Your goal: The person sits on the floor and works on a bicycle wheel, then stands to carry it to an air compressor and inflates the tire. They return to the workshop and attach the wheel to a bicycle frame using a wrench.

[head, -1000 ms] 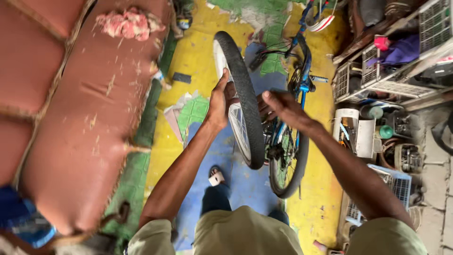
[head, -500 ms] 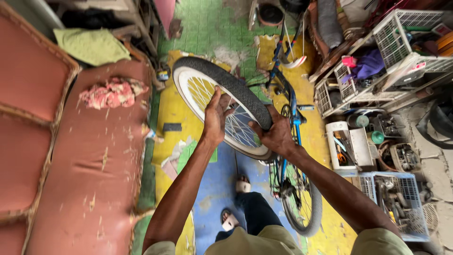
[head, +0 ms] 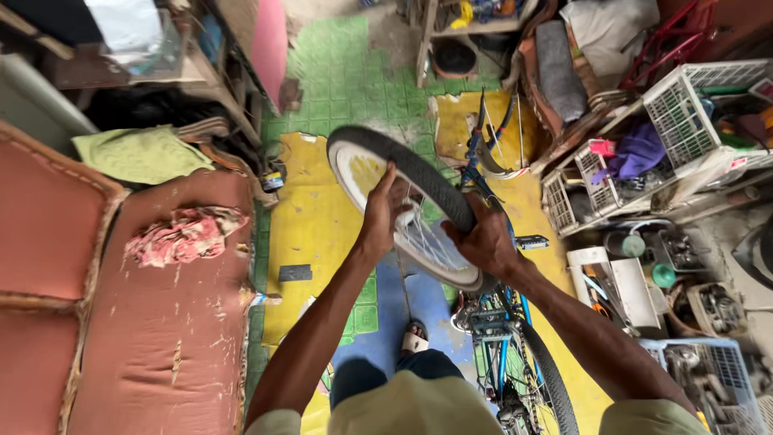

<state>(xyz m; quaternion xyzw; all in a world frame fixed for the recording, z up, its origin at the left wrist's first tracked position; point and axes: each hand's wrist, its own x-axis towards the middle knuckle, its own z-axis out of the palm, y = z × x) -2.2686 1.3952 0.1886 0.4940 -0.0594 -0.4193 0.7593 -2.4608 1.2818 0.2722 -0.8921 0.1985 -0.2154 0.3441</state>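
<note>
1. One worn red sofa (head: 161, 322) fills the left side, with a crumpled pink rag (head: 185, 235) lying on its seat.
2. One blue bicycle (head: 503, 338) stands on the yellow floor mat (head: 310, 225), just right of the person's legs.
3. One loose bicycle wheel (head: 403, 197) with a black tyre is held up over the mat, above the bicycle's frame.
4. Two white wire baskets (head: 692, 105) sit at the right, and a blue crate (head: 708, 374) lower down.
5. The left hand (head: 380, 216) reaches into the spokes near the hub, fingers curled.
6. The right hand (head: 487, 242) clamps around the tyre and rim.
</note>
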